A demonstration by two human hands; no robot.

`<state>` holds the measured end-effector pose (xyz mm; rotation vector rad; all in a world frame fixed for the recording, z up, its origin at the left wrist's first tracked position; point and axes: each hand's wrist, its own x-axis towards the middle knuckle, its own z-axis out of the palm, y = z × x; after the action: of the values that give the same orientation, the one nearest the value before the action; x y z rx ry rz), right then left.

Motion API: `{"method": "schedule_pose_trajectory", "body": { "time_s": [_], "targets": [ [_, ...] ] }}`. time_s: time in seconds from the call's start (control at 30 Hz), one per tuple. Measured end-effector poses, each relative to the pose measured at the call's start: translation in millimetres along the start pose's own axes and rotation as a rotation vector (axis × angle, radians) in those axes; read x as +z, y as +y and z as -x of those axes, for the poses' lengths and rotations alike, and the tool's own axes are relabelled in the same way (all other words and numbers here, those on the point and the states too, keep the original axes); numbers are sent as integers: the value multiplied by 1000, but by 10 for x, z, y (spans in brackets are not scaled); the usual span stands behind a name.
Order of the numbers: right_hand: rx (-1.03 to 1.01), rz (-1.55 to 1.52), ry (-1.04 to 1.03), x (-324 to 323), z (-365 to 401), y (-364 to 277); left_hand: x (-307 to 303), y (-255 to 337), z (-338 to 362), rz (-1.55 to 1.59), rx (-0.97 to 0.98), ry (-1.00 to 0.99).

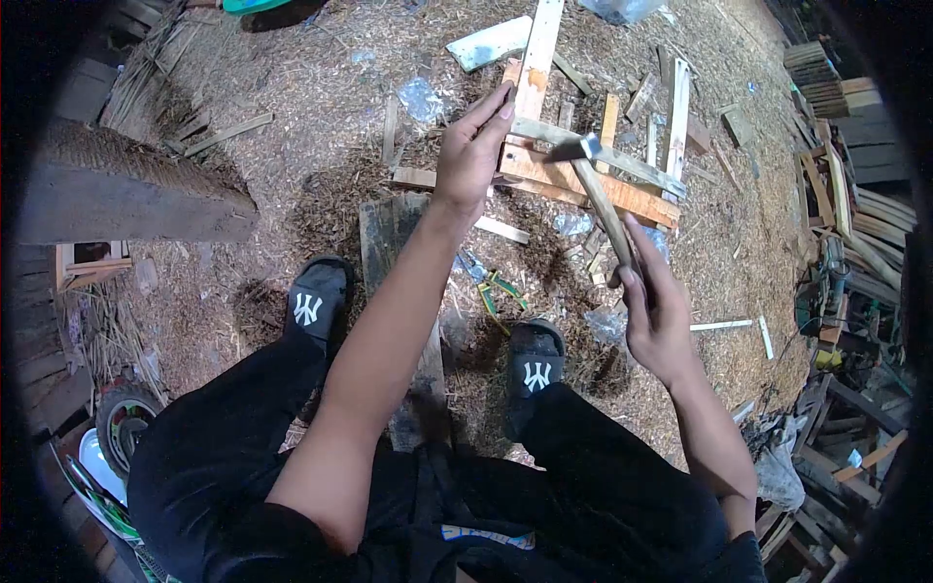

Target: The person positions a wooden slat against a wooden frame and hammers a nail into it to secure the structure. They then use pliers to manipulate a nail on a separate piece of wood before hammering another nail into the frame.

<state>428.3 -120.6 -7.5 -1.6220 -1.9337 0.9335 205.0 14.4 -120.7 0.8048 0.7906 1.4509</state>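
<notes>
My right hand is closed around the wooden handle of a hammer. The hammer's metal head lies over a thick orange-brown wooden plank and a thin wooden slat that runs above it. At the left end of these pieces, my left hand has its thumb and fingers closed on the slat; its exact grip is partly hidden. A long pale board extends away from that same corner. Between my feet, pliers with green and yellow handles rest on the ground.
Wood shavings and offcuts cover the ground. A dark plank lies between my sandalled feet. A heavy timber beam juts in from the left. Stacked wood lines the right side, and clear plastic scraps lie near the work.
</notes>
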Motion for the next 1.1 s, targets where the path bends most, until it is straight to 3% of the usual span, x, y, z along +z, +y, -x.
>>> {"method": "schedule_pose_trajectory", "body": {
  "time_s": [0.03, 0.17, 0.27, 0.33, 0.4, 0.47, 0.53, 0.6, 0.67, 0.73, 1.1],
  "targets": [
    [-138, 66, 38, 20, -64, -10, 6, 9, -3, -1, 2, 0],
    [-259, 139, 62, 52, -244, -53, 11, 15, -16, -25, -14, 25],
    [-196, 177, 42, 64, -263, -85, 20, 19, -9, -35, -34, 47],
    [15, 68, 68, 76, -247, -47, 12, 21, -7, -41, -47, 61],
    [-65, 14, 116, 101, -262, -30, 6, 9, -6, -45, -49, 59],
    [37, -301, 134, 105, -281, -168, 2, 19, -8, -11, -69, 58],
    [79, -288, 111, 54, -334, -213, 1, 12, -10, 23, -87, 55],
    [-316, 202, 177, 45, -388, -133, -11, -3, -16, 1, -42, 39],
    [-310, 247, 142, 73, -344, -130, -16, -3, 0, 2, -28, 33],
    [-177, 149, 67, 115, -309, -173, 8, 17, 20, 5, -14, 27],
    [-284, 227, 118, 125, -279, -62, 61, 57, 32, 1, -42, 50]
  ]
}}
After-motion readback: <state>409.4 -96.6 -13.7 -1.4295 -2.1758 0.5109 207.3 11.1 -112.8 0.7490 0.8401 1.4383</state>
